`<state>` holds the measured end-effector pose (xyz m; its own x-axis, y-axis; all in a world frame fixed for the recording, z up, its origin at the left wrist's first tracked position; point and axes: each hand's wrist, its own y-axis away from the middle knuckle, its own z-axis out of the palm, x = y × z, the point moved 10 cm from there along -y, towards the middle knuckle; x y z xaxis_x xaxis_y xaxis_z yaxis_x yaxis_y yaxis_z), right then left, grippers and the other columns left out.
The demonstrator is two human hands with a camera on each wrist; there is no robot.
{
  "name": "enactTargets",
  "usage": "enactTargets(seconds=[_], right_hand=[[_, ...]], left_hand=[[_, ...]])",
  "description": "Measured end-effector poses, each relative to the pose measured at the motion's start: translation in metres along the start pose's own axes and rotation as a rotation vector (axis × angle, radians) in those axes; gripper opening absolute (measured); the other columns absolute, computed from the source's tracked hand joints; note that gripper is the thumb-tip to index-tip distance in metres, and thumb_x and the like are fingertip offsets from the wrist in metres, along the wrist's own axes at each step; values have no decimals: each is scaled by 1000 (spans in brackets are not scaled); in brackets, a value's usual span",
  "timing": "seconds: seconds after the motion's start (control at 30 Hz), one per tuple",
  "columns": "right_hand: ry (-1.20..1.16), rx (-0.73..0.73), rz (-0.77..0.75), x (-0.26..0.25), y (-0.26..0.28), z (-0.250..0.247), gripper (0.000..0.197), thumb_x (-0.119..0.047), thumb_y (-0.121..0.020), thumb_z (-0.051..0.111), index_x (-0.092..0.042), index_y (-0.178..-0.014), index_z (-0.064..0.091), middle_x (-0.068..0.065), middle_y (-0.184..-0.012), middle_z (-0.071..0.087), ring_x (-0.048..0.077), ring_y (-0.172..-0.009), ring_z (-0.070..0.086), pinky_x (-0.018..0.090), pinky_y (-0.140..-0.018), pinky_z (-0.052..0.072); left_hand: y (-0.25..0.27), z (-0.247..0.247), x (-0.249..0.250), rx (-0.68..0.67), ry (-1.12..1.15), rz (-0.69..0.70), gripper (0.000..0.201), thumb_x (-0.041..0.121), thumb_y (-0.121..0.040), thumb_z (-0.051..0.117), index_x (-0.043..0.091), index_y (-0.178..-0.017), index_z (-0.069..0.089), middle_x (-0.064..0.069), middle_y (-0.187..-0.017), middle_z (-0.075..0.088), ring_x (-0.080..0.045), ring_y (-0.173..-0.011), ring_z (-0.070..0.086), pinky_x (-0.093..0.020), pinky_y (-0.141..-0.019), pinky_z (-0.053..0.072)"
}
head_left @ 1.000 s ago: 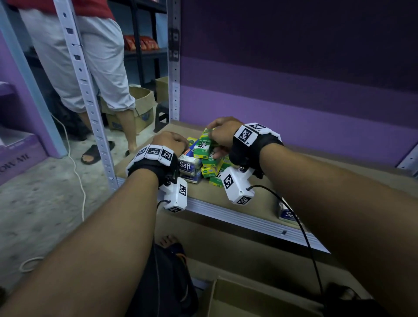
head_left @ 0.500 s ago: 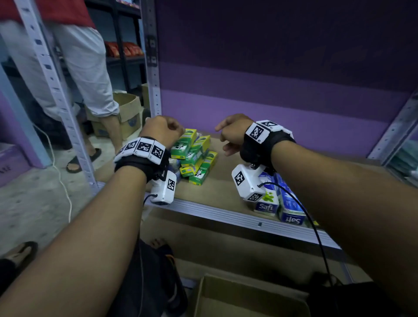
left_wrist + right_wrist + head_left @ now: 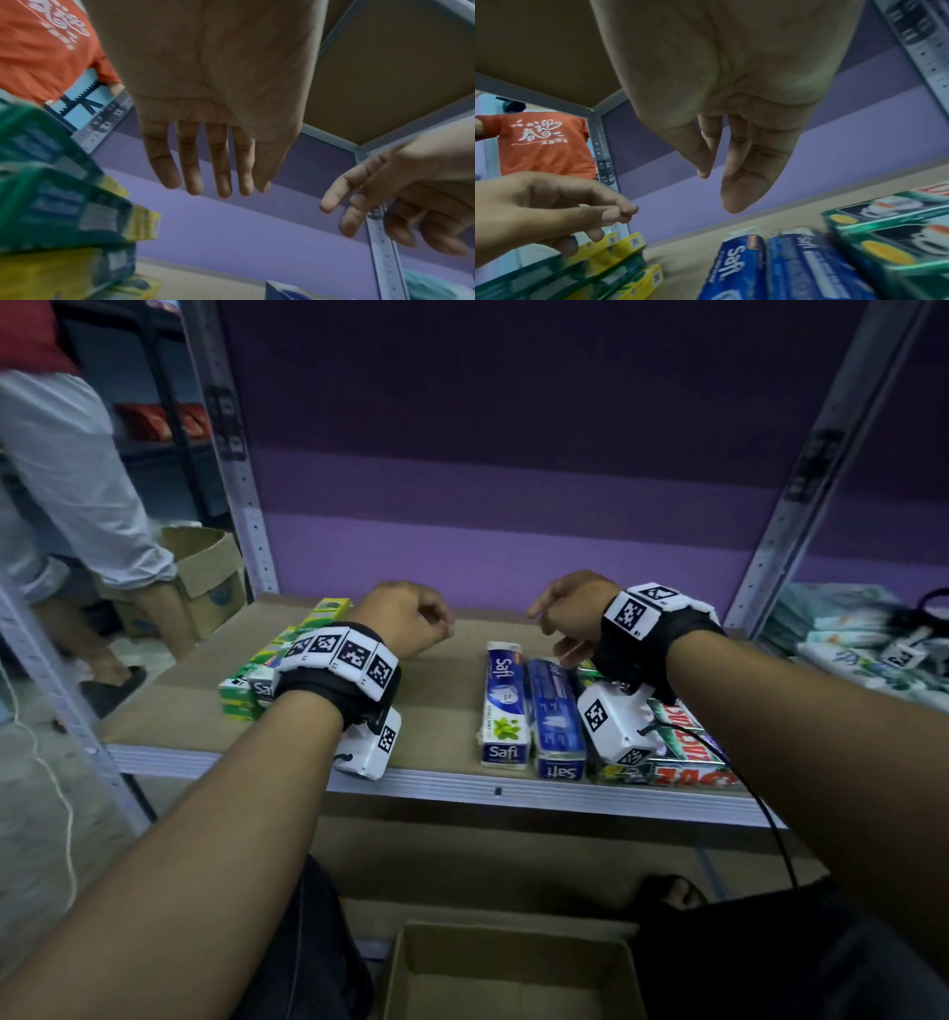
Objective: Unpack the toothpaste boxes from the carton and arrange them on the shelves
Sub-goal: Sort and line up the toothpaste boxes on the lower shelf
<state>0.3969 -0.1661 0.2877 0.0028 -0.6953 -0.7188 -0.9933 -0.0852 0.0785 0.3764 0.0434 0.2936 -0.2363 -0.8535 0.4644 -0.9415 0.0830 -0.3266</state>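
Both hands have pulled off the green pile since a second ago and hang empty over the shelf [image 3: 441, 690]. From my remote seat it's largest first: carton [image 3: 513, 968] open on the floor below, then the green toothpaste stack [image 3: 267, 660] far left and Safi boxes [image 3: 506, 706] lying flat, ends facing out, probably for labels. Left hand [image 3: 405, 616] and right hand [image 3: 570, 608] hover apart, fingers loose, gripping nothing.
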Motion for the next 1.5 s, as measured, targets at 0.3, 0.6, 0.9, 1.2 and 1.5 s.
enactTargets(seconds=[0.3, 0.6, 0.9, 1.2, 1.5], right_hand=[[181, -22, 51, 60, 17, -28, 18, -18, -93, 54, -15, -93, 72, 9, -89, 71, 33, -71, 71, 55, -73, 60], [253, -100, 78, 86, 32, -22, 19, -13, -95, 54, -23, -96, 71, 1, -77, 69, 20, -64, 73, 49, -76, 61], [424, -81, -99, 64, 43, -7, 13, -20, -94, 61, -26, -102, 70, -10, -87, 59, 11, -68, 62, 27, -57, 58], [701, -81, -204, 44, 45, 23, 25, -44, -87, 66, -33, -109, 64, -5, -111, 63, 11, -81, 55, 24, -68, 42], [984, -80, -116, 39, 35, 61, 55, -60, -89, 52, -21, -128, 52, 8, -124, 60, 26, -99, 60, 30, -62, 40]], left_hand=[[18, 88, 46, -580, -213, 240, 65, 0, -76, 78, 29, -131, 60, 1, -133, 54, -24, -109, 60, -37, -95, 50], [27, 115, 64, -594, -144, 454, 72, 4, -73, 82, 14, -139, 52, -8, -139, 51, -19, -131, 43, -21, -107, 31], [23, 106, 54, -527, -196, 424, 67, 19, -65, 88, 23, -127, 63, -1, -126, 59, -18, -119, 53, -38, -104, 42], [29, 89, 8, -543, -214, 134, 63, 51, -47, 93, 35, -96, 57, 12, -100, 64, -11, -92, 60, -28, -77, 49], [29, 73, -15, -480, -325, 104, 65, 12, -70, 81, 24, -129, 57, -3, -126, 58, -21, -113, 57, -37, -98, 47]])
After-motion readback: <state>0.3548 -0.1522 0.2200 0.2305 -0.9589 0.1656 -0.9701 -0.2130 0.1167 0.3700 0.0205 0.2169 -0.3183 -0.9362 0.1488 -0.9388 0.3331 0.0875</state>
